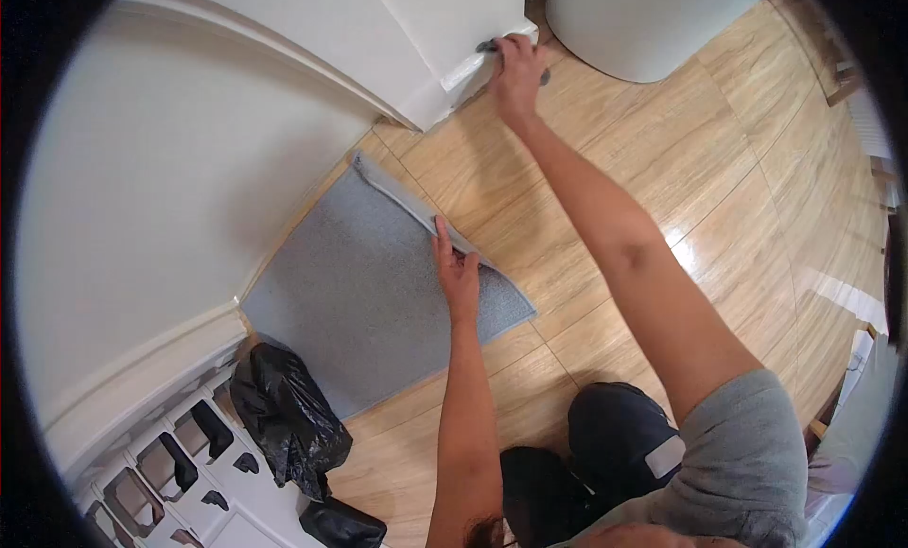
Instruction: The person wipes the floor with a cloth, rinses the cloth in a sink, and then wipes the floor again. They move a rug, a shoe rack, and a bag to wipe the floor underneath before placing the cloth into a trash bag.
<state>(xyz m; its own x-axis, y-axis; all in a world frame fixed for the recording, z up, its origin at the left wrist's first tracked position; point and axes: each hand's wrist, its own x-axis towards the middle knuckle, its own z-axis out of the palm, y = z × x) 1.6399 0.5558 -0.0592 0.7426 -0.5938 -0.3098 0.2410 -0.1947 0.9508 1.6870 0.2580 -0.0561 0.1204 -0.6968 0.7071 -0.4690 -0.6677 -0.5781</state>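
A grey floor mat [350,274] lies on the floor by the wall, its far right edge curled up. My left hand [459,274] pinches that raised edge, with the fingers on top and the thumb at the fold. Stretched far forward, my right hand [518,75] is closed at the white skirting board [465,79] on the wall corner. Dark ends of a small thing [487,46] stick out on both sides of this hand. The rest is covered by my fingers, so its kind cannot be made out.
A white rounded bin-like container [643,28] stands right of the wall corner. A black plastic bag [288,411] rests at the mat's near left, beside a white rack with openings [227,472]. My knees [619,434] are on the wood-look floor [719,151].
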